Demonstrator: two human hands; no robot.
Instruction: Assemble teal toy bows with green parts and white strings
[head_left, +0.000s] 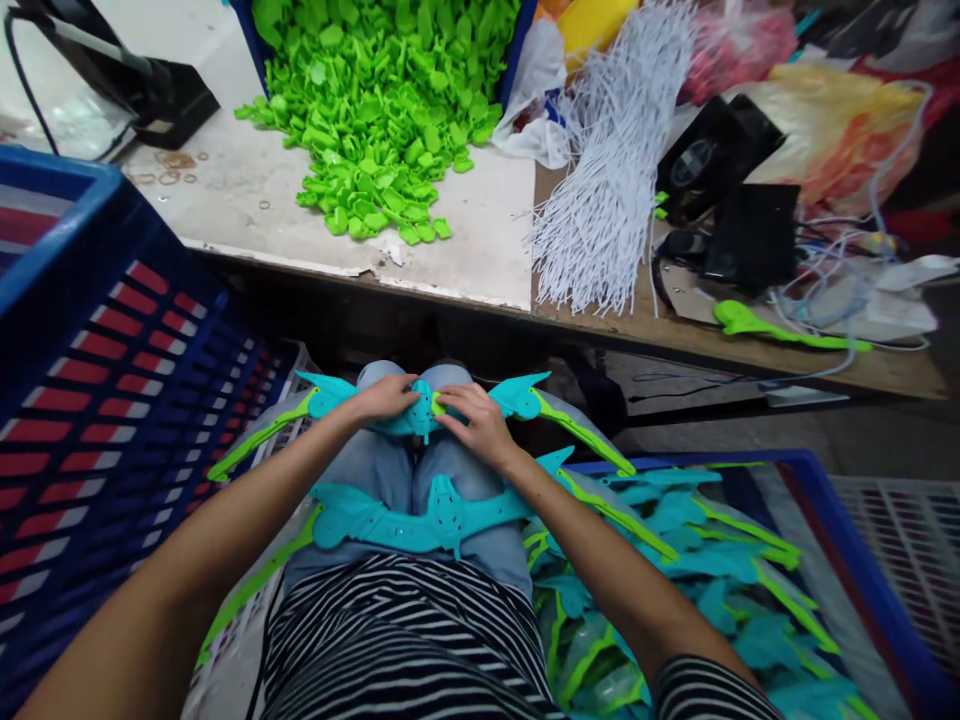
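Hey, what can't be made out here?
All in the head view:
Small green piece: partly covered by the right hand.
Blue bin: far end cut off by the top edge.
Blue basket: cut off by the left edge.
Black object: round emblem too small to read.

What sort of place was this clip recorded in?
Probably a small workshop assembling plastic goods: loose green pieces are heaped on a worn table, white strings lie bundled nearby, and many turquoise-and-green parts are piled in a blue-rimmed crate.
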